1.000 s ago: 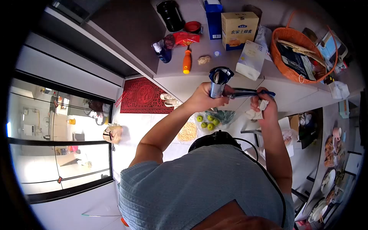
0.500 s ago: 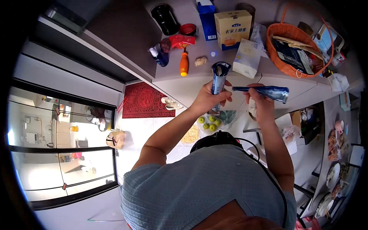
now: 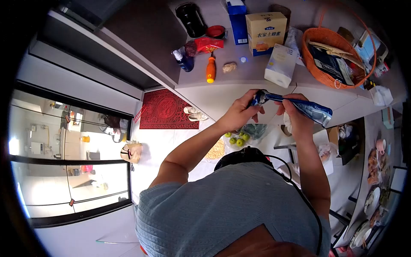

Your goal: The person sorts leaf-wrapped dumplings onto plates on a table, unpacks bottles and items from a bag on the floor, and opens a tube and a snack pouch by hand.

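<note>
My left hand (image 3: 240, 112) is closed on a dark blue packet (image 3: 259, 97), whose open-looking end tips toward the other hand. In my right hand (image 3: 296, 115) is a long blue-and-silver item (image 3: 312, 110), pinched near its narrow part, with the wide end pointing right. Its narrow end reaches the packet's mouth; whether it goes inside is hard to tell. A crumpled whitish tissue (image 3: 287, 123) is tucked under the fingers of my right hand. Both hands are in the air before the counter's front edge.
On the counter (image 3: 239, 79) are an orange-handled tool (image 3: 210, 69), a blue spray bottle (image 3: 183, 61), a honey box (image 3: 265, 32), a white box (image 3: 280, 66) and an orange basket (image 3: 314, 64). Green fruit (image 3: 239, 140) lies on the floor below, near a red mat (image 3: 165, 109).
The packet in my left hand has tipped from upright toward the right. My right hand's blue-and-silver item has swung to slant down rightward, and its narrow end now meets the packet.
</note>
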`<state>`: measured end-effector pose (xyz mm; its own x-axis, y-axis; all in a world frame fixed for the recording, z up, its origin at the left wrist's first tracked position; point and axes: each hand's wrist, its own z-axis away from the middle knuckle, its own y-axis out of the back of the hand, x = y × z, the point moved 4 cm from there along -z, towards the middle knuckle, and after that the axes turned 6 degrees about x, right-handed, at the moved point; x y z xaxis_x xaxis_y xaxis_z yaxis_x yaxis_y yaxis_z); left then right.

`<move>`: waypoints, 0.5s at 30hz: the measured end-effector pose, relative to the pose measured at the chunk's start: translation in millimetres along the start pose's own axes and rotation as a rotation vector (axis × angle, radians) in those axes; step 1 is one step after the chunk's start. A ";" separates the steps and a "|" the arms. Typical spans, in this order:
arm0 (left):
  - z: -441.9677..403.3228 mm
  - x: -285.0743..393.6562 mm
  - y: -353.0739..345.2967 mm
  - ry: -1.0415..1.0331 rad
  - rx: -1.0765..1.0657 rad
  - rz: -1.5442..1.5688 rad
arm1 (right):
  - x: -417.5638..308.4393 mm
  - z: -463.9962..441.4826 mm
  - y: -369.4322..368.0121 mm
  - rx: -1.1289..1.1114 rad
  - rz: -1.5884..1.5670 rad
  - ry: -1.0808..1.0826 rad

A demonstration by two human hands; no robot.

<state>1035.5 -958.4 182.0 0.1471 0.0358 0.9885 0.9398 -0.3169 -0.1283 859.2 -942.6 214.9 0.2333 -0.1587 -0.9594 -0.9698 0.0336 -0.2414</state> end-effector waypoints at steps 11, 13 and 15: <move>7.9 12.6 0.4 0.108 0.095 -0.205 | 15.9 3.7 2.2 -0.009 -0.157 -0.032; 7.1 11.3 0.1 0.081 0.100 -0.248 | 14.4 4.3 3.6 0.009 -0.194 -0.050; 5.4 7.4 1.1 0.070 0.095 -0.297 | 10.0 4.0 1.6 0.080 -0.231 -0.166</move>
<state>1039.2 -953.4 188.8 -0.1568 0.0472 0.9865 0.9635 -0.2120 0.1633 860.3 -940.2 204.3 0.4620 -0.0076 -0.8868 -0.8826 0.0939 -0.4606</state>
